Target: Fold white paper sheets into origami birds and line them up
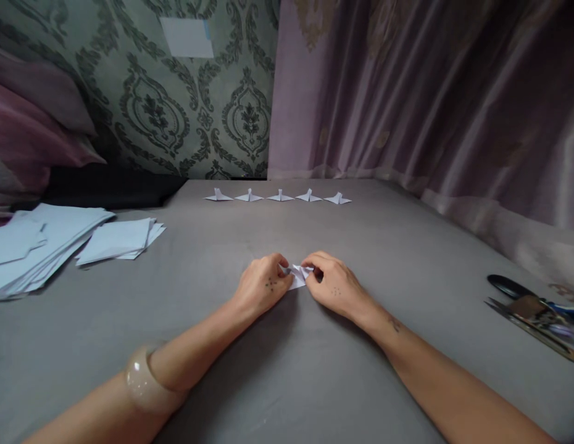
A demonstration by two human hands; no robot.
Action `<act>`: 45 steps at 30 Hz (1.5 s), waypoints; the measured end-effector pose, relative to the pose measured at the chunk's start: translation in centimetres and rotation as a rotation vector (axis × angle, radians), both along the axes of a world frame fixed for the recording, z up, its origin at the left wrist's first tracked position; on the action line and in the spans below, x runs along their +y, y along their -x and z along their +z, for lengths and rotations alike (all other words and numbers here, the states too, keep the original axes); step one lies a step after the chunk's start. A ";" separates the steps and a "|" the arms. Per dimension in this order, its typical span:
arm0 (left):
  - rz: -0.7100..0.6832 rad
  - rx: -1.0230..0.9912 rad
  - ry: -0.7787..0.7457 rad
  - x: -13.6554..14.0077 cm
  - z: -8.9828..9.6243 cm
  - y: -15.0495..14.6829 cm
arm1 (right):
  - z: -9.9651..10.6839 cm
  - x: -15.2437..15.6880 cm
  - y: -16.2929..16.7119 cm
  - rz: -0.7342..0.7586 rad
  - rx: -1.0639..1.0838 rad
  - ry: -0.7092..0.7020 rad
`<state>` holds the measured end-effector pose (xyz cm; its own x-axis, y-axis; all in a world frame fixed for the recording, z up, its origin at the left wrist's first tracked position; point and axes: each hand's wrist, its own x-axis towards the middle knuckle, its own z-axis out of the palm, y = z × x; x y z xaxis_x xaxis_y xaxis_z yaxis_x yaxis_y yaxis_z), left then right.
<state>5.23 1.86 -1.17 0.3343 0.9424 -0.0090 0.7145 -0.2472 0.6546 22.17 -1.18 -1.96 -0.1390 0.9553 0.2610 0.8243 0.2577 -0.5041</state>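
A small piece of folded white paper (pixel 297 280) is held just above or on the grey tabletop, in the middle of the view. My left hand (pixel 265 280) pinches its left side, fingers curled in. On the other side, my right hand (pixel 334 282) grips the right part between thumb and fingers. Creases and a raised fold show between the two hands; the fingertips cover the paper's outer ends. Farther back, several folded white paper figures (pixel 281 196) with flat pointed sides and an upright middle stand in a row.
At left lie a large stack of white paper (pixel 60 246) and a smaller pile of cut sheets (pixel 120 239), near a black cloth (pixel 111 185). Scissors (pixel 528 320) and other small tools rest at the right. A pink curtain (pixel 352 92) hangs along the right side.
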 end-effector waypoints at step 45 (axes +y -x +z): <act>-0.138 -0.099 -0.169 1.4 -0.8 0.1 | 0.4 0.1 1.8 -0.094 0.235 0.083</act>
<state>5.11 3.25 -1.94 0.4513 0.8733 0.1838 0.6010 -0.4497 0.6608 20.41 -1.04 -1.56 0.0068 0.9805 0.1963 0.7006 0.1353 -0.7006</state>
